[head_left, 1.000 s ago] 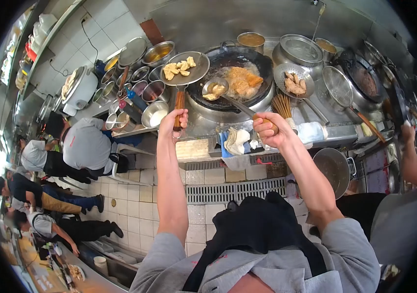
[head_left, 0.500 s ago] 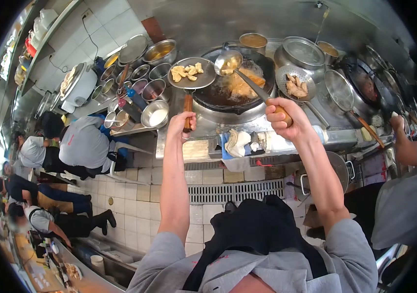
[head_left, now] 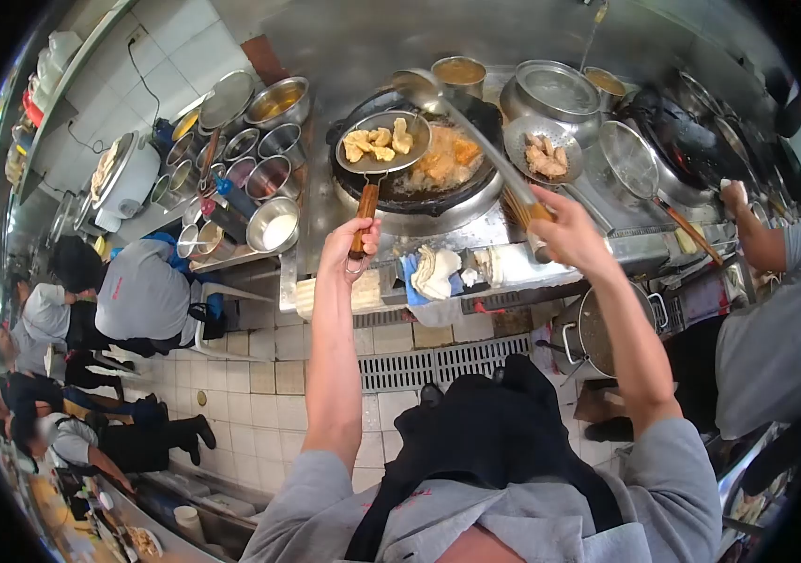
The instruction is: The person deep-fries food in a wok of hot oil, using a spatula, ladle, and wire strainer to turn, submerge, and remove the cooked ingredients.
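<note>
My left hand (head_left: 349,251) is closed round the wooden handle of a skimmer (head_left: 383,167). Pale golden food pieces (head_left: 377,144) lie in the skimmer, which is over the left part of a black wok (head_left: 360,192). In the wok, a large golden piece of food (head_left: 447,167) fries in bubbling oil. A long-handled ladle (head_left: 480,139) is in my right hand (head_left: 572,233), gripped by its lower handle. The ladle's bowl is at the wok's far side, above the skimmer; whether it touches the rim I cannot tell.
Right of the wok rests a perforated skimmer (head_left: 516,141) with browned pieces, then an unloaded wire strainer (head_left: 627,161). Metal bowls and pots (head_left: 274,228) crowd the left. Folded cloths (head_left: 435,272) lie on the front edge. A co-worker's arm (head_left: 750,225) reaches in at right.
The ladle's bowl has moved from over the oil up and back toward the wok's far side. The left skimmer has shifted right, further over the wok. The view has moved slightly.
</note>
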Motion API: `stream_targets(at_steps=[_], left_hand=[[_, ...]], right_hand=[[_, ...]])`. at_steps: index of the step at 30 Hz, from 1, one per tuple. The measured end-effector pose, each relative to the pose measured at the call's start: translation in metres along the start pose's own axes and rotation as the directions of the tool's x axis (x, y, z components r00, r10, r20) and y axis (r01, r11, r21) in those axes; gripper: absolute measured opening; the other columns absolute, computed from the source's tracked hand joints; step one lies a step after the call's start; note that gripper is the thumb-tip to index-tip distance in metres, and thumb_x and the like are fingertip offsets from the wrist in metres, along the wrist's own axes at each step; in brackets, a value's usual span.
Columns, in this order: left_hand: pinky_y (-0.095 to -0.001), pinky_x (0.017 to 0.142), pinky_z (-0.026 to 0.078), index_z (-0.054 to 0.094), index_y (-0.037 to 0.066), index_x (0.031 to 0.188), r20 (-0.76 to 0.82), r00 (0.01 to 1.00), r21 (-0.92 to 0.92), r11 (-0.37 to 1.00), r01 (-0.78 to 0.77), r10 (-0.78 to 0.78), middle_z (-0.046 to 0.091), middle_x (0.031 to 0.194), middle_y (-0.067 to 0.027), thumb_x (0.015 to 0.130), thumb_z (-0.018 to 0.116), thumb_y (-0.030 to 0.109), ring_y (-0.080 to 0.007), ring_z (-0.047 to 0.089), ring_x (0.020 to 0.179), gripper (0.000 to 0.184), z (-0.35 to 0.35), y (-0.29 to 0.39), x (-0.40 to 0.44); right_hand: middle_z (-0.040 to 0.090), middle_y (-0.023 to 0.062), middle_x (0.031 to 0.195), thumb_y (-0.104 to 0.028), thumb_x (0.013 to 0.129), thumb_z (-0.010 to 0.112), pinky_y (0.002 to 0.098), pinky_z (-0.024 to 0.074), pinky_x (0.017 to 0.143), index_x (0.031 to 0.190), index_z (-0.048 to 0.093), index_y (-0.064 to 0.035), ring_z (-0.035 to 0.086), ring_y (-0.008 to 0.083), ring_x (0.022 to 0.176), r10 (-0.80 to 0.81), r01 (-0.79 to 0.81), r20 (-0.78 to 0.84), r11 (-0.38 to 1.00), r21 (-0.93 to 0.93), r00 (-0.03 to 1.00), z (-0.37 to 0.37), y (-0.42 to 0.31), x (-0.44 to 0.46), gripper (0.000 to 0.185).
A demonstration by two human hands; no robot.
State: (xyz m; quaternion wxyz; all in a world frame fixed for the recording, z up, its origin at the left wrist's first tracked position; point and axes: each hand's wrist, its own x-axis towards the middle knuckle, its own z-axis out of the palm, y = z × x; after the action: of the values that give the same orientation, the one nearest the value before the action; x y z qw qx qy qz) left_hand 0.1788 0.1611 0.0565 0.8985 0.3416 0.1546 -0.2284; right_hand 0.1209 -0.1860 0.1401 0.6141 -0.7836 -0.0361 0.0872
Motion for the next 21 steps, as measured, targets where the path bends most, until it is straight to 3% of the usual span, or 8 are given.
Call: stream_targets(at_steps=[5, 6, 9, 10, 13, 16, 19, 21], left_hand=[[-0.0177, 0.04, 0.034, 0.046, -0.007, 0.098, 0.0, 1.0, 0.002, 1.0, -0.021, 0.021, 0.049, 0.071, -0.0045, 0.086, 0.048, 0.008, -0.0061, 0.044, 0.05, 0.02, -0.013, 0.006, -0.005], [-0.0177, 0.04, 0.034, 0.046, -0.007, 0.098, -0.002, 1.0, 0.004, 1.0, -0.031, 0.031, 0.049, 0.071, -0.0044, 0.086, 0.048, 0.008, -0.0061, 0.044, 0.05, 0.019, -0.013, 0.009, -0.007], [-0.0182, 0.04, 0.034, 0.047, -0.005, 0.098, -0.01, 0.998, 0.055, 0.996, -0.065, 0.066, 0.049, 0.072, -0.0042, 0.086, 0.047, 0.008, -0.0061, 0.044, 0.05, 0.018, -0.016, 0.016, -0.012], [-0.0183, 0.04, 0.034, 0.047, -0.005, 0.098, -0.013, 0.997, 0.066, 0.995, -0.074, 0.075, 0.049, 0.072, -0.0042, 0.086, 0.047, 0.008, -0.0062, 0.044, 0.05, 0.018, -0.017, 0.018, -0.012], [-0.0189, 0.041, 0.035, 0.048, -0.006, 0.097, -0.008, 0.994, 0.09, 0.991, -0.104, 0.105, 0.05, 0.071, -0.0047, 0.086, 0.048, 0.008, -0.0068, 0.044, 0.051, 0.018, -0.015, 0.02, -0.014], [-0.0194, 0.041, 0.036, 0.049, -0.006, 0.096, 0.006, 0.994, 0.096, 0.99, -0.106, 0.106, 0.05, 0.071, -0.0053, 0.085, 0.049, 0.007, -0.0075, 0.044, 0.051, 0.018, -0.014, 0.021, -0.018], [-0.0185, 0.04, 0.034, 0.048, -0.005, 0.098, -0.016, 0.995, 0.12, 0.988, -0.098, 0.1, 0.049, 0.072, -0.0045, 0.086, 0.048, 0.008, -0.0063, 0.043, 0.05, 0.018, -0.01, 0.018, -0.027], [-0.0186, 0.04, 0.034, 0.048, -0.005, 0.098, -0.008, 0.996, 0.126, 0.988, -0.091, 0.093, 0.049, 0.072, -0.0047, 0.086, 0.048, 0.009, -0.0063, 0.043, 0.05, 0.019, -0.011, 0.016, -0.03]], right_hand=[[0.047, -0.0036, 0.068, 0.001, 0.078, 0.05, 0.0186, 0.0278, 0.04, 0.13, 0.037, 0.0031, 0.038, 0.0023, 0.048, 0.089, -0.101, -0.057, 0.964, -0.244, 0.994, -0.05, -0.034, -0.062, 0.054], [0.052, 0.0016, 0.071, 0.001, 0.075, 0.052, 0.0214, 0.0358, 0.047, 0.127, 0.041, 0.0053, 0.044, 0.0064, 0.053, 0.098, -0.109, -0.053, 0.95, -0.292, 0.994, -0.059, -0.041, -0.07, 0.053], [0.057, 0.0103, 0.074, 0.0, 0.071, 0.054, 0.0258, 0.0422, 0.061, 0.122, 0.045, 0.0064, 0.05, 0.0112, 0.063, -0.182, 0.171, 0.035, 0.815, -0.554, 0.983, -0.081, -0.017, -0.075, 0.052], [0.06, 0.022, 0.08, -0.001, 0.068, 0.054, 0.0316, 0.0439, 0.074, 0.119, 0.048, 0.0054, 0.06, 0.0224, 0.074, -0.118, 0.103, 0.012, 0.804, -0.586, 0.993, -0.08, -0.025, -0.08, 0.052], [0.059, 0.0269, 0.086, -0.001, 0.069, 0.052, 0.0368, 0.0451, 0.075, 0.118, 0.049, 0.0029, 0.061, 0.0338, 0.081, -0.17, 0.166, 0.072, 0.636, -0.754, 0.983, -0.076, -0.015, -0.074, 0.049], [0.059, 0.0262, 0.089, -0.001, 0.07, 0.051, 0.042, 0.0445, 0.076, 0.118, 0.05, 0.0005, 0.056, 0.0403, 0.085, -0.082, 0.083, 0.043, 0.573, -0.815, 0.996, -0.06, -0.001, -0.06, 0.048], [0.06, 0.0248, 0.085, -0.002, 0.071, 0.051, 0.0437, 0.0447, 0.074, 0.118, 0.051, -0.0017, 0.058, 0.0392, 0.082, -0.072, 0.07, 0.035, 0.568, -0.82, 0.997, -0.047, 0.014, -0.048, 0.047], [0.06, 0.0234, 0.083, -0.003, 0.071, 0.052, 0.0429, 0.0452, 0.069, 0.119, 0.05, -0.0009, 0.057, 0.0384, 0.077, -0.151, 0.159, 0.081, 0.634, -0.757, 0.985, -0.047, 0.039, -0.034, 0.048]])
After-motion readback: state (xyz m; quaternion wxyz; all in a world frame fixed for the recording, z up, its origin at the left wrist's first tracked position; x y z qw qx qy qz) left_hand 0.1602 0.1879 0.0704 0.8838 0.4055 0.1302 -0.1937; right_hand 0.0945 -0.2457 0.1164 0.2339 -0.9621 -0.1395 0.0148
